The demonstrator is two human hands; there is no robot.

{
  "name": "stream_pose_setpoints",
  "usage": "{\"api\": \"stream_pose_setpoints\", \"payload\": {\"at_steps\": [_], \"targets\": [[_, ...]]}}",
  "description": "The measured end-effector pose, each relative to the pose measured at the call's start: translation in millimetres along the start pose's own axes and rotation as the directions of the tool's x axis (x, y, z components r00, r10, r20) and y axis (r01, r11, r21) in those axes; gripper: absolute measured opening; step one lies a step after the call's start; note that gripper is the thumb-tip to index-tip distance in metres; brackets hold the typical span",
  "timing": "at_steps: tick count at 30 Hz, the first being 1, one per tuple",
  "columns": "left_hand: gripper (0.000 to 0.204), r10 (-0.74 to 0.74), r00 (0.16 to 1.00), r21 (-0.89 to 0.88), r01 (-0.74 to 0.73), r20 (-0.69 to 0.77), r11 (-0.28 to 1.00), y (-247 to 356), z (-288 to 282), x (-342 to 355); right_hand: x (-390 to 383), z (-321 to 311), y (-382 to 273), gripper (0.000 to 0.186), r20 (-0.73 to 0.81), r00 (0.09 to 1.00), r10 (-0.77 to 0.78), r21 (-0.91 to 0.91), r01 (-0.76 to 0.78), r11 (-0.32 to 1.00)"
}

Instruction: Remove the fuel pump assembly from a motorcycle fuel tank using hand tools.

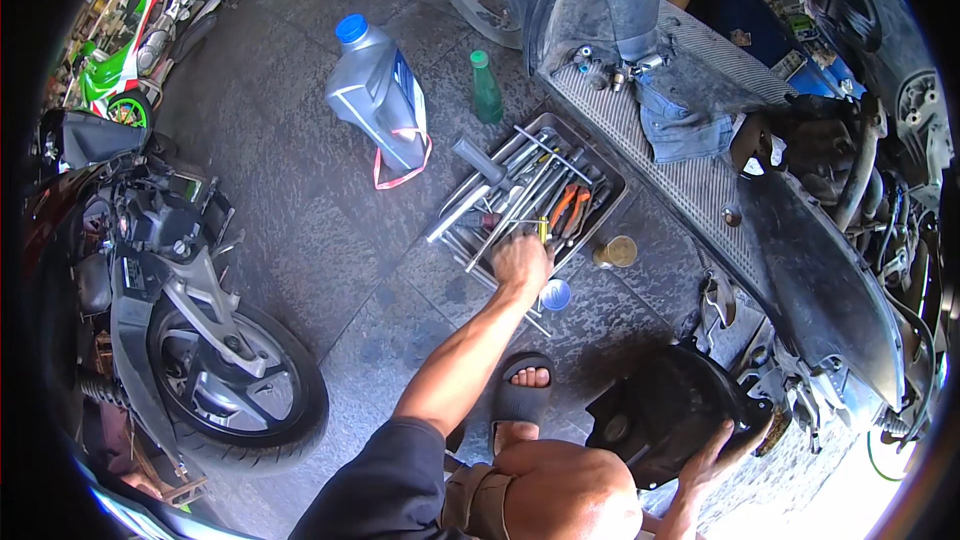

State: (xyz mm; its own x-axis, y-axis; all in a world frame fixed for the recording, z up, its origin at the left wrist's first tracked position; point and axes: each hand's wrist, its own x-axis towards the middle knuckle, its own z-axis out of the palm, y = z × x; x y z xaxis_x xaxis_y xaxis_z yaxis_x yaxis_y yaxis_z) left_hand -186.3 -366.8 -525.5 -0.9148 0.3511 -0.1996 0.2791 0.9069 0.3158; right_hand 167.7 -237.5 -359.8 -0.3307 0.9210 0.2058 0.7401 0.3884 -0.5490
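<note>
At the far left, a green, white and red motorbike [112,77] stood behind a dark motorbike [158,225], whose front wheel [308,395] rested on the dark tiled floor [285,200]. Further right, a grey jug [368,95] with a blue cap stood on the tiles, a red-and-white strap [418,154] looped about its lower side, and a green bottle [487,90] stood beyond it. The person's left arm stretched up to the tool tray [614,180], which lay on the floor near the bottle, full of long metal tools. The left hand [522,260] was at the tray's near edge, its fingers down among the tools; whether they had closed on one could not be told. A yellow handle [544,228] showed just beyond them, with orange-handled pliers [570,208] to its right. Below the hand, a sandal [521,406] showed on one foot; a blue lid [555,294] and a round tin [617,252] sat beside the tray. Toward the lower right, the right hand [708,464] gripped the edge of a black plastic part [660,400] next to the person's knee. At the right, a blue cloth [685,128] lay on the ribbed footboard of a scooter [800,260].
</note>
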Motion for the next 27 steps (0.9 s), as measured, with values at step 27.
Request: {"api": "stream_pose_setpoints", "payload": {"at_steps": [27], "targets": [[0.031,0.270,0.868,-0.251,-0.175,0.418,0.952,59.0,42.6,-90.5,-6.6,-8.0,21.9,0.069,-0.067,0.996,0.057,-0.327,-0.076,0.942]]}}
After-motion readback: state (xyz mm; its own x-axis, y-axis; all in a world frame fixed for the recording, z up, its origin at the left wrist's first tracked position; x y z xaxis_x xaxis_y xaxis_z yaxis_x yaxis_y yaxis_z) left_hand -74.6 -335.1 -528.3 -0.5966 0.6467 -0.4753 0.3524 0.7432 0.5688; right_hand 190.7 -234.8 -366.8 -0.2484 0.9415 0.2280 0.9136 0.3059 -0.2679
